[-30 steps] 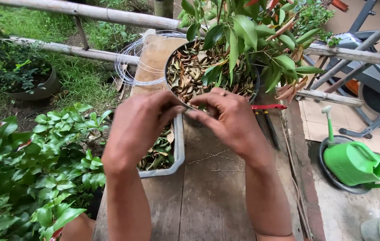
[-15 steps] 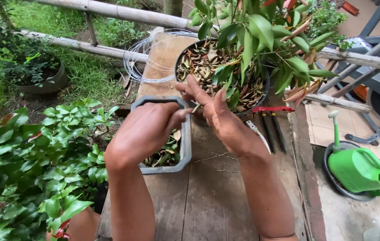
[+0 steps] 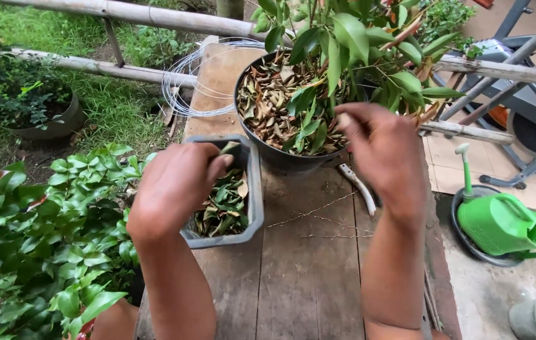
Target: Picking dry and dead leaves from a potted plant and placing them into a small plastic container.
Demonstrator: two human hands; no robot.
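My left hand hovers over a grey rectangular tray that holds green and brown leaves; its fingers are curled, pinching a green leaf at the tray's far edge. My right hand reaches into a round black pot with a leafy plant, fingers bent down among the dry brown leaves on the soil. Whether it grips a leaf is hidden. Both stand on a wooden plank table.
A white-handled tool lies beside the pot. A coil of wire rests at the table's far end. A green watering can stands on the right floor. Bushes crowd the left; bamboo rails run behind.
My hands were together at the pot's near rim. The left has moved back over the tray and the right has reached farther into the pot.
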